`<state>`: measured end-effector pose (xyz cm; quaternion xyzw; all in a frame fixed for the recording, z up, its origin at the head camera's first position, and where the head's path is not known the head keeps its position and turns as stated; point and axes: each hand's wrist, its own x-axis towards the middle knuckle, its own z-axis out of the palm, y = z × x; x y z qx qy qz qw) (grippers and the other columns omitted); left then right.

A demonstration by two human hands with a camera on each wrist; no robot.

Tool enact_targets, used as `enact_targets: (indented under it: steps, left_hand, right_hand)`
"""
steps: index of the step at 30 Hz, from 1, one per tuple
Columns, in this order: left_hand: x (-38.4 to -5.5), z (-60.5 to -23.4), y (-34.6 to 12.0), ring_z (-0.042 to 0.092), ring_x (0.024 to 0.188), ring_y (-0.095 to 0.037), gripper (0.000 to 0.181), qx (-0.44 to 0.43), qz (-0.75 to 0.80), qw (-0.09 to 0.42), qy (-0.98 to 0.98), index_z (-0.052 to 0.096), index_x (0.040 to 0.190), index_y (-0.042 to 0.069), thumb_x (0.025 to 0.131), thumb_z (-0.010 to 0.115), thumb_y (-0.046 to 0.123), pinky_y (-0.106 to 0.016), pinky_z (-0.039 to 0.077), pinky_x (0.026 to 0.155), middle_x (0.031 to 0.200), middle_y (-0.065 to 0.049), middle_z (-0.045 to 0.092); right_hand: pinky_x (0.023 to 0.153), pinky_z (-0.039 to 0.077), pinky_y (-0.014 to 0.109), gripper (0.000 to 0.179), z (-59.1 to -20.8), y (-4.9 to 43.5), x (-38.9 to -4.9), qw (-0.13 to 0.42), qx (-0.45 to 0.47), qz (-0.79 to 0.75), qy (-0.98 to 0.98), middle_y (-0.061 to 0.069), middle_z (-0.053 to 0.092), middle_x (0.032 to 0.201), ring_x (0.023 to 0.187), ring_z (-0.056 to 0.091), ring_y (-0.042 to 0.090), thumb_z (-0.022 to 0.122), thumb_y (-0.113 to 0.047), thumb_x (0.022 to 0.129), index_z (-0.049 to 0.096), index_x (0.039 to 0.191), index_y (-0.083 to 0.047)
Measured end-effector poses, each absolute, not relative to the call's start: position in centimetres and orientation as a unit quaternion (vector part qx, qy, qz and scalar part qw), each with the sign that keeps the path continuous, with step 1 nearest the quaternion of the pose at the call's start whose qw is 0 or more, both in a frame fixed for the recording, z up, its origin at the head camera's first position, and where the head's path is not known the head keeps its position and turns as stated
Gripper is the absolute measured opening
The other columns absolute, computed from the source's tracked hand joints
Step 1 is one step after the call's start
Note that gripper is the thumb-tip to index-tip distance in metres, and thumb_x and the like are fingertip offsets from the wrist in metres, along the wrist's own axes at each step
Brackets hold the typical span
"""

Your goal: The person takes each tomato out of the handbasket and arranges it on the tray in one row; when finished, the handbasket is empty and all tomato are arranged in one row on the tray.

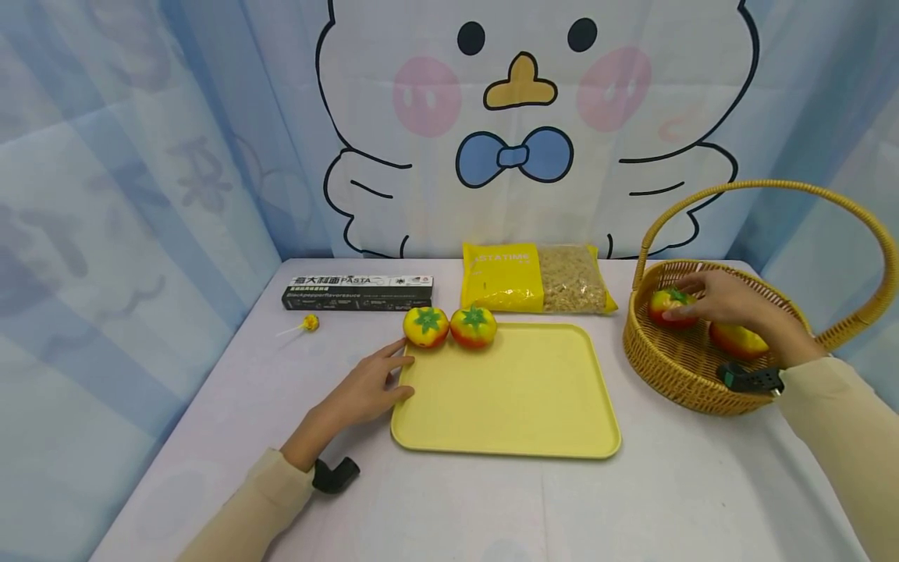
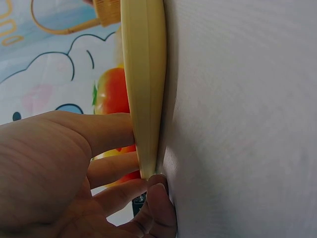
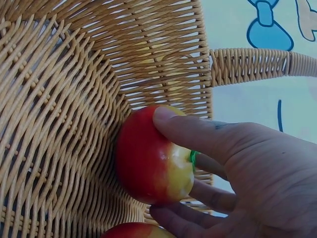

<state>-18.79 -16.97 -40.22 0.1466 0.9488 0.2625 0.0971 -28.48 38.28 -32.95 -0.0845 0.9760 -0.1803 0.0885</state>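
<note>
My right hand (image 1: 719, 297) reaches into the wicker basket (image 1: 660, 363) and holds a red-and-yellow toy tomato (image 3: 153, 153), thumb on one side and fingers on the other. A second red-and-yellow toy fruit (image 1: 740, 341) lies beside it, partly hidden under the hand and wrist. At the left edge of the yellow tray (image 1: 506, 398), my left hand (image 1: 368, 384) rests with fingers spread, the fingertips touching the rim. Two toy tomatoes, one on the left (image 1: 425, 328) and one to its right (image 1: 474, 328), sit side by side at the tray's back left corner.
Behind the tray lie a black-and-white pasta box (image 1: 358, 294) and a yellow pasta bag (image 1: 537, 279). A small yellow lollipop (image 1: 310, 322) lies left of the tray. The basket's tall handle (image 1: 772, 185) arches over the right side. Printed curtains enclose the table.
</note>
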Motion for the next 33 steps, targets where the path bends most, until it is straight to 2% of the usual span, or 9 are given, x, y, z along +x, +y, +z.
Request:
enact_targets:
  steps: [6, 11, 19, 33]
  left_hand:
    - [-18.6, -40.2, -16.9, 0.060, 0.098, -0.019, 0.054, 0.147, 0.265, 0.097, 0.948, 0.061, 0.148, 0.003, 0.099, 0.075, 0.020, -0.036, 0.051, 0.089, 0.174, -0.016, 0.032]
    - [-18.6, -40.2, -16.9, 0.059, 0.097, -0.018, 0.054, 0.147, 0.265, 0.098, 0.948, 0.060, 0.148, 0.003, 0.099, 0.075, 0.021, -0.035, 0.051, 0.088, 0.174, -0.016, 0.032]
    - [-18.6, -40.1, -16.8, 0.059, 0.098, -0.018, 0.054, 0.142, 0.263, 0.098, 0.949, 0.061, 0.148, 0.004, 0.099, 0.075, 0.021, -0.036, 0.051, 0.089, 0.174, -0.015, 0.033]
    - [-18.5, -40.0, -16.8, 0.060, 0.100, -0.020, 0.053, 0.145, 0.263, 0.097, 0.949, 0.060, 0.149, 0.004, 0.100, 0.074, 0.021, -0.038, 0.053, 0.092, 0.174, -0.016, 0.032]
  right_hand:
    - [0.107, 0.043, 0.073, 0.083, -32.8, 38.1, -28.4, 0.080, -0.080, -0.177, 0.978, 0.043, 0.050, 0.144, 0.128, 0.049, 0.056, 0.081, -0.046, 0.092, 0.055, 0.142, 0.014]
    - [0.110, 0.037, 0.077, 0.086, -32.5, 37.9, -28.4, 0.077, -0.077, -0.177, 0.978, 0.044, 0.046, 0.147, 0.134, 0.042, 0.059, 0.081, -0.048, 0.092, 0.052, 0.144, 0.015]
    - [0.095, 0.051, 0.069, 0.091, -31.7, 37.5, -28.1, 0.077, -0.069, -0.175, 0.979, 0.042, 0.051, 0.141, 0.120, 0.053, 0.056, 0.079, -0.057, 0.091, 0.050, 0.147, 0.009]
    - [0.092, 0.052, 0.067, 0.092, -30.8, 36.7, -27.5, 0.060, -0.067, -0.167, 0.982, 0.040, 0.053, 0.142, 0.113, 0.053, 0.049, 0.079, -0.057, 0.090, 0.050, 0.151, 0.004]
